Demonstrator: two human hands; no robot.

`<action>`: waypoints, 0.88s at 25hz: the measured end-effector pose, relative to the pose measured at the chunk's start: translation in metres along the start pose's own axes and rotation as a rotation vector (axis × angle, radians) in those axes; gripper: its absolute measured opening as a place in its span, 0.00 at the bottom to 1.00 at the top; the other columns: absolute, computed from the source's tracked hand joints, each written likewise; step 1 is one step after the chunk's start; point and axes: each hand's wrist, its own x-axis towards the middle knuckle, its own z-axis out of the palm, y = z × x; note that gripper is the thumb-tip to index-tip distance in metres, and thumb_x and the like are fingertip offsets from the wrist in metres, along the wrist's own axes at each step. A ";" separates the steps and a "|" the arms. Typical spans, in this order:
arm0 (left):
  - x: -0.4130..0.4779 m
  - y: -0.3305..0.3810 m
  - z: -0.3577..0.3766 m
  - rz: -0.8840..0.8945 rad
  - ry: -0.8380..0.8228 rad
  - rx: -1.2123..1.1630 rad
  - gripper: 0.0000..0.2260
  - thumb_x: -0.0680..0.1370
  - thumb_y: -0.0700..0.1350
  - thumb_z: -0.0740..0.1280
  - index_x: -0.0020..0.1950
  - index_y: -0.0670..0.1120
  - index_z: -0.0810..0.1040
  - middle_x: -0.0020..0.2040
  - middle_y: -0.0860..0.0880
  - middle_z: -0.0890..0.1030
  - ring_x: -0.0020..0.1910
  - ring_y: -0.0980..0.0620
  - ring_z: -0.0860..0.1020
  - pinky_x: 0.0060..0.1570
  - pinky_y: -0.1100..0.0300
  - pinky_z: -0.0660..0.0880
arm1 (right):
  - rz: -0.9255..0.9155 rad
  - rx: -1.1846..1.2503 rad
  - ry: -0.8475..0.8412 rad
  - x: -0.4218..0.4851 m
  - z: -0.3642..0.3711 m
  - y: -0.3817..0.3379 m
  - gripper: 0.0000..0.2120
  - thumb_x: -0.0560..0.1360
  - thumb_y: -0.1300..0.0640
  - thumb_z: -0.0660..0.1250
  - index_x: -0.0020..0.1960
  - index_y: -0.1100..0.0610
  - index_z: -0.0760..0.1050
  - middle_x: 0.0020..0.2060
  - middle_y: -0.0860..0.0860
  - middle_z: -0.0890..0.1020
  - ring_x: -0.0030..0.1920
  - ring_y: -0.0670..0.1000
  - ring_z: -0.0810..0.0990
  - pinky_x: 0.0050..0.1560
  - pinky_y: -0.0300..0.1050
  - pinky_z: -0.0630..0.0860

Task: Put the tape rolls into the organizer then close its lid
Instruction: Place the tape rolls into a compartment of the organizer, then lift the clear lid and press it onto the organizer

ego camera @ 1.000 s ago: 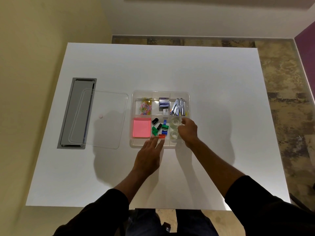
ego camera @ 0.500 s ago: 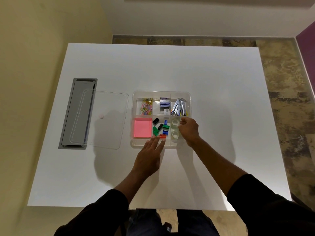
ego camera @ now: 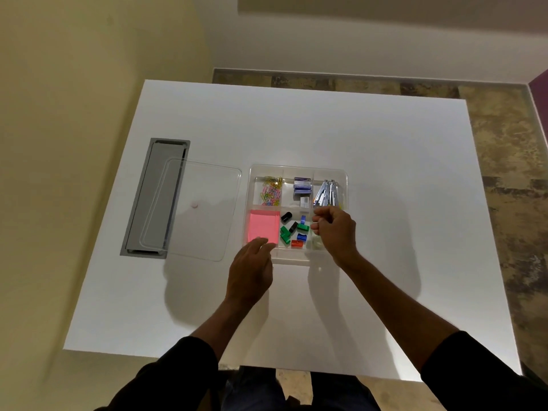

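The clear organizer [ego camera: 296, 168] sits mid-table with its top uncovered. Its clear lid [ego camera: 192, 212] lies flat on the table to its left. A clear tape roll [ego camera: 316, 243] shows in the near right compartment; the rest of that compartment is hidden under my right hand [ego camera: 336, 229]. That hand hovers over the compartment with its fingers loosely curled and apart, and I see nothing in them. My left hand [ego camera: 250, 274] lies flat and open, with its fingertips at the organizer's near edge by the pink sticky notes [ego camera: 264, 225].
The other compartments hold paper clips [ego camera: 271, 191], staple boxes [ego camera: 302, 185], metal clips [ego camera: 327, 192] and small coloured pieces [ego camera: 292, 232]. A grey cable hatch [ego camera: 151, 197] is set into the table's left side, partly under the lid.
My left hand slid left along the organizer's near edge to the sticky-note compartment. My right hand shifted slightly left over the tape compartment and now covers the far roll.
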 end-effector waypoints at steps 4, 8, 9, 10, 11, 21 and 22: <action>-0.005 -0.040 -0.025 -0.211 0.111 -0.103 0.14 0.82 0.37 0.70 0.67 0.43 0.84 0.65 0.44 0.87 0.63 0.44 0.85 0.63 0.47 0.85 | -0.105 -0.017 -0.177 -0.023 0.069 -0.029 0.09 0.82 0.68 0.67 0.59 0.61 0.83 0.49 0.57 0.89 0.48 0.54 0.90 0.53 0.51 0.89; -0.019 -0.095 -0.049 -0.462 0.112 -0.193 0.16 0.83 0.40 0.70 0.71 0.43 0.81 0.71 0.43 0.83 0.69 0.43 0.82 0.69 0.48 0.80 | -0.210 -0.198 -0.378 -0.048 0.151 -0.047 0.10 0.83 0.65 0.67 0.64 0.62 0.82 0.55 0.58 0.88 0.53 0.55 0.88 0.60 0.48 0.86; -0.021 -0.108 -0.054 -0.513 0.097 -0.217 0.17 0.84 0.40 0.70 0.72 0.42 0.80 0.72 0.42 0.83 0.70 0.42 0.81 0.70 0.47 0.79 | -0.257 -0.270 -0.421 -0.054 0.169 -0.050 0.11 0.83 0.64 0.68 0.65 0.62 0.82 0.57 0.58 0.88 0.56 0.55 0.88 0.62 0.48 0.84; -0.023 -0.120 -0.059 -0.563 0.084 -0.250 0.17 0.84 0.40 0.69 0.73 0.41 0.79 0.72 0.41 0.82 0.71 0.41 0.81 0.72 0.47 0.78 | -0.305 -0.339 -0.466 -0.061 0.186 -0.051 0.13 0.83 0.63 0.69 0.66 0.62 0.82 0.59 0.58 0.87 0.58 0.56 0.87 0.64 0.48 0.83; -0.024 -0.131 -0.063 -0.621 0.078 -0.296 0.18 0.84 0.40 0.69 0.74 0.40 0.79 0.72 0.39 0.82 0.71 0.40 0.81 0.72 0.46 0.78 | -0.349 -0.406 -0.508 -0.066 0.200 -0.051 0.14 0.82 0.63 0.69 0.67 0.62 0.81 0.61 0.58 0.86 0.60 0.56 0.86 0.64 0.49 0.82; -0.023 -0.179 -0.082 -1.058 0.072 -0.881 0.23 0.83 0.44 0.69 0.78 0.44 0.74 0.72 0.40 0.81 0.72 0.39 0.79 0.76 0.39 0.77 | -0.652 -1.010 -0.568 -0.084 0.263 -0.036 0.09 0.83 0.66 0.61 0.57 0.63 0.79 0.49 0.59 0.83 0.49 0.58 0.84 0.50 0.52 0.83; -0.023 -0.180 -0.082 -1.068 0.071 -0.911 0.23 0.83 0.44 0.69 0.78 0.44 0.74 0.72 0.40 0.81 0.72 0.40 0.79 0.76 0.39 0.76 | -0.670 -1.032 -0.562 -0.084 0.266 -0.035 0.09 0.83 0.66 0.61 0.57 0.63 0.79 0.48 0.58 0.83 0.49 0.58 0.84 0.51 0.52 0.84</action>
